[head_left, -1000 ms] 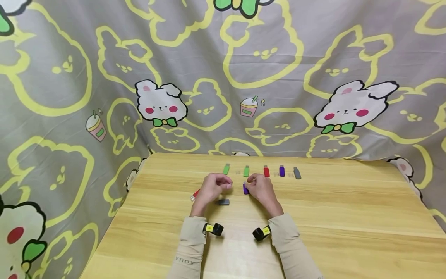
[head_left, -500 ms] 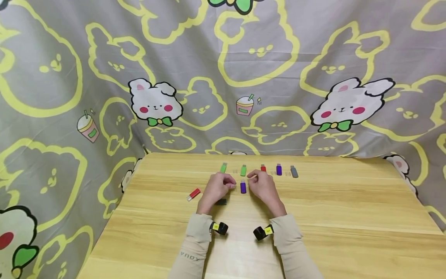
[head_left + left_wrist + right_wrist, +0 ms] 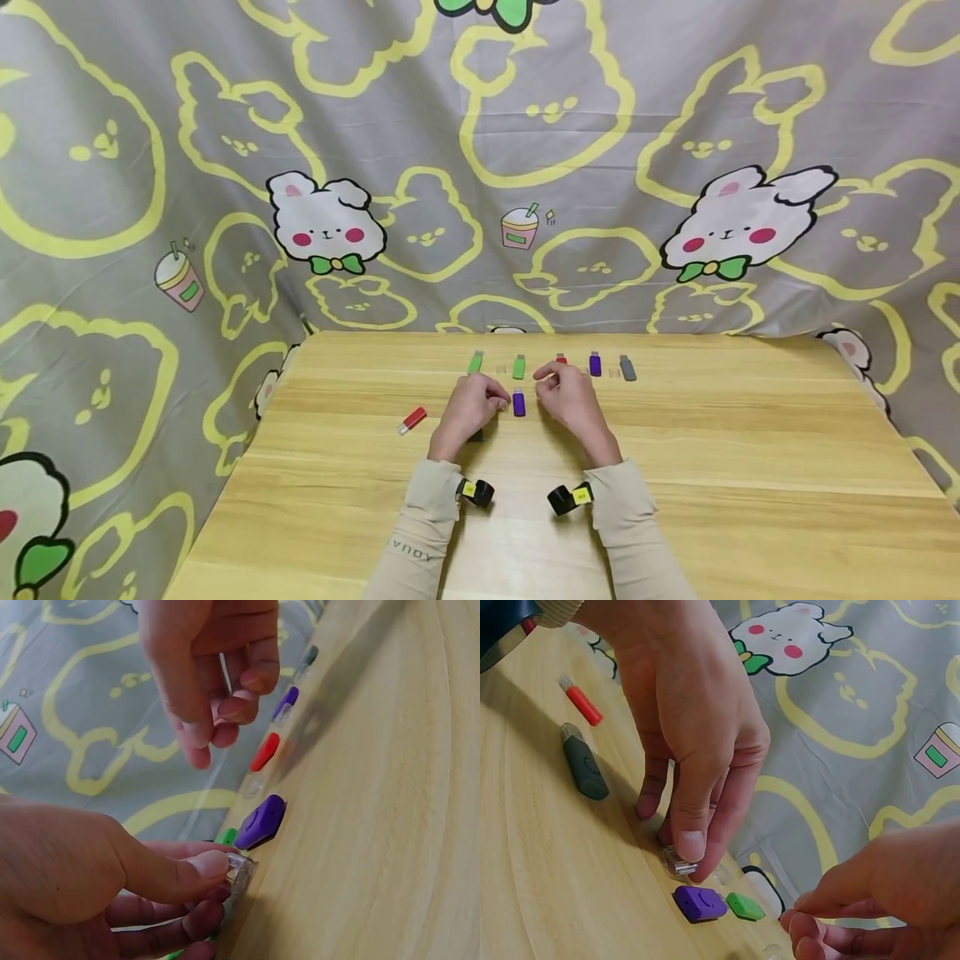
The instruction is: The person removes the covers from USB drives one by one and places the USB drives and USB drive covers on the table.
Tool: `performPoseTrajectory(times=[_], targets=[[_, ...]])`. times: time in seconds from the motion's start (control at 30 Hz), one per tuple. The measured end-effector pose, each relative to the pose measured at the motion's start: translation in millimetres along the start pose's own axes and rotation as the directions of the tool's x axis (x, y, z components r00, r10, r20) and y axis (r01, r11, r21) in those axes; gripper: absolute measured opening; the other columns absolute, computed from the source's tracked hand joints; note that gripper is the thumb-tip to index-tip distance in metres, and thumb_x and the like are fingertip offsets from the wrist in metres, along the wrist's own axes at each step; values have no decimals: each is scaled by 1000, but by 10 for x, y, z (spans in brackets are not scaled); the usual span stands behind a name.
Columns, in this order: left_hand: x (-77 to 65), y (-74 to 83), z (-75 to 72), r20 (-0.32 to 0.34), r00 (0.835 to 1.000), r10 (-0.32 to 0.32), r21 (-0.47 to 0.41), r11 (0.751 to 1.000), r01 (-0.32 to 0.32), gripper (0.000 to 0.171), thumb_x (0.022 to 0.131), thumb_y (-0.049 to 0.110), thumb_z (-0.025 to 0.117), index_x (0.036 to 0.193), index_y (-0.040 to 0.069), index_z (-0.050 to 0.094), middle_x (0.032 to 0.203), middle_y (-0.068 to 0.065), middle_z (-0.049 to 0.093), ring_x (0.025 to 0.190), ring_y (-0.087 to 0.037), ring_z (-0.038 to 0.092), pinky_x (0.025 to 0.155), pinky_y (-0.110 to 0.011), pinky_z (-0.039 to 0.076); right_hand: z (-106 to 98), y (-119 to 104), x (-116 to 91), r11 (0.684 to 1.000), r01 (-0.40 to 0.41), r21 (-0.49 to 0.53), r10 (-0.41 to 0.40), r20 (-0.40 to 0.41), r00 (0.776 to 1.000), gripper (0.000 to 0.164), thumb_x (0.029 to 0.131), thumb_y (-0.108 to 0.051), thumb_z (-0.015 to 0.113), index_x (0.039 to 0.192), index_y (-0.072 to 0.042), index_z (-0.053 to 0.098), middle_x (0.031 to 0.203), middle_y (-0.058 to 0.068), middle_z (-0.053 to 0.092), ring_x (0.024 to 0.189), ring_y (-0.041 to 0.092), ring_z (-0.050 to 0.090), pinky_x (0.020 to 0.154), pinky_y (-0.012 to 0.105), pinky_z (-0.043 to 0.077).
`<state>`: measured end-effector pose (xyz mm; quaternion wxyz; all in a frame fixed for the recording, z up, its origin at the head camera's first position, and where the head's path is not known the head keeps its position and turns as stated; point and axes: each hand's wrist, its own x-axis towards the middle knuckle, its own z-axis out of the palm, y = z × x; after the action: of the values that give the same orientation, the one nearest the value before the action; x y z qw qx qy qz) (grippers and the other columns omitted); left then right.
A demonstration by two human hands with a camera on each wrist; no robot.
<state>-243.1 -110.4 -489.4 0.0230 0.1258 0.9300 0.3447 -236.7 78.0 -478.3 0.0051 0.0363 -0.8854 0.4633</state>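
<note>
A purple USB stick (image 3: pixel 519 403) lies on the wooden table between the two hands, its metal plug pointing to the far side. Just left of it, my left hand (image 3: pixel 472 404) pinches a small clear plastic cap (image 3: pixel 240 874) between thumb and forefinger, close to the tabletop beside the stick. My right hand (image 3: pixel 567 396) hovers right of the purple stick, fingers loosely bent, with nothing between them. Partly hidden behind the left wrist is a dark grey USB stick (image 3: pixel 585 765). A red USB stick (image 3: pixel 412 420) lies farther left.
Along the far side runs a row of USB sticks: two green ones (image 3: pixel 476 362), a red one (image 3: pixel 585 705) apart at left, a purple one (image 3: pixel 595 364) and a grey one (image 3: pixel 627 368). Clear caps (image 3: pixel 614 372) lie among them. A patterned curtain (image 3: pixel 420 125) hangs behind the table.
The right hand has let go of the purple stick and drawn slightly right. The left hand has shifted right, closer to that stick, and now covers more of the grey one.
</note>
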Motion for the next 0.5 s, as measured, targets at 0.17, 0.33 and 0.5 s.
performPoseTrajectory(times=[0.17, 0.33, 0.5], targets=[[12, -21, 4, -14, 1000, -2, -16, 1000, 2, 6, 91, 1, 76, 91, 6, 80, 86, -2, 75, 85, -19, 69, 79, -37, 57, -3, 10, -4, 1000, 13, 4, -13, -13, 1000, 9, 94, -7, 70, 100, -1, 75, 80, 6, 69, 63, 16, 61, 58, 30, 49], [6, -40, -95, -31, 999, -38, -98, 995, 35, 7, 94, 2, 73, 98, 4, 78, 91, -4, 75, 82, -16, 66, 76, -34, 57, -6, 10, -16, 1000, 28, 13, -27, -18, 999, 9, 96, -11, 72, 98, -3, 75, 85, 7, 71, 69, 18, 63, 58, 31, 50], [-53, -147, -339, -96, 993, -63, -218, 975, 41, 14, 97, 2, 69, 109, -1, 76, 97, -9, 74, 84, -19, 66, 74, -31, 57, 56, -25, -30, 999, 25, 39, -24, -2, 1000, 10, 97, -10, 71, 100, -2, 74, 85, 7, 71, 66, 17, 62, 54, 30, 50]])
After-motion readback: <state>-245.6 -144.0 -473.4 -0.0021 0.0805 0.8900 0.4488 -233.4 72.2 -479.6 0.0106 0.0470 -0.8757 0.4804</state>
